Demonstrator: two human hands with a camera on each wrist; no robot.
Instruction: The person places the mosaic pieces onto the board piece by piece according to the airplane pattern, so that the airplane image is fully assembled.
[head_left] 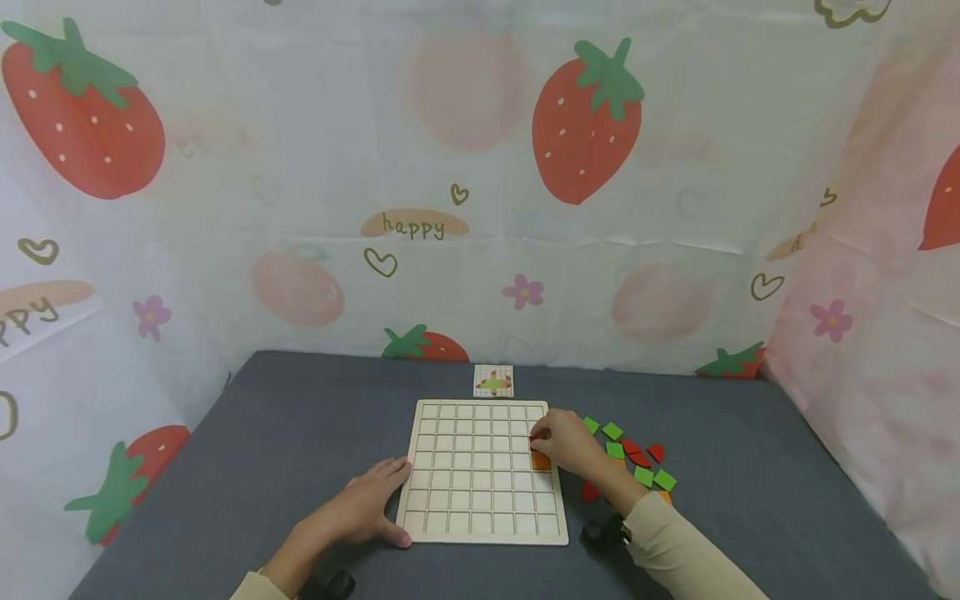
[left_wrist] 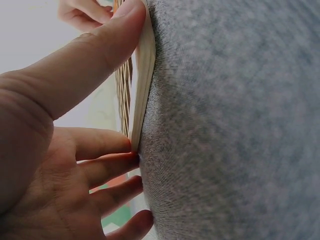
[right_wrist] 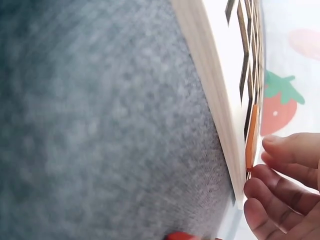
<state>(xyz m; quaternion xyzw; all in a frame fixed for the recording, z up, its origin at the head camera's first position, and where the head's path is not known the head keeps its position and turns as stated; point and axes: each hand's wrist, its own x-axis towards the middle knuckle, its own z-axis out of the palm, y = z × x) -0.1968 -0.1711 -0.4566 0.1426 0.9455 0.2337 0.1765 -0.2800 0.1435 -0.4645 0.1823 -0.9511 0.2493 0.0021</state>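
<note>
A pale wooden board (head_left: 482, 492) with a grid of square recesses lies on the dark cloth. My left hand (head_left: 369, 502) rests along its left edge, thumb near the front corner; in the left wrist view the thumb presses the board's rim (left_wrist: 144, 80) and the fingers are extended. At the right edge of the grid, my right hand (head_left: 573, 442) pinches a red piece (head_left: 533, 438), mostly hidden by the fingertips. Just in front of it, an orange square tile (head_left: 541, 462) lies on the board; the right wrist view shows this orange tile (right_wrist: 252, 135) right by the fingers.
Right of the board lie several loose green tiles (head_left: 665, 480) and red curved pieces (head_left: 656, 452), partly behind the right forearm. A small picture card (head_left: 493, 381) sits beyond the board's far edge. Printed curtains (head_left: 480, 167) enclose the table (head_left: 315, 417) at the back and sides.
</note>
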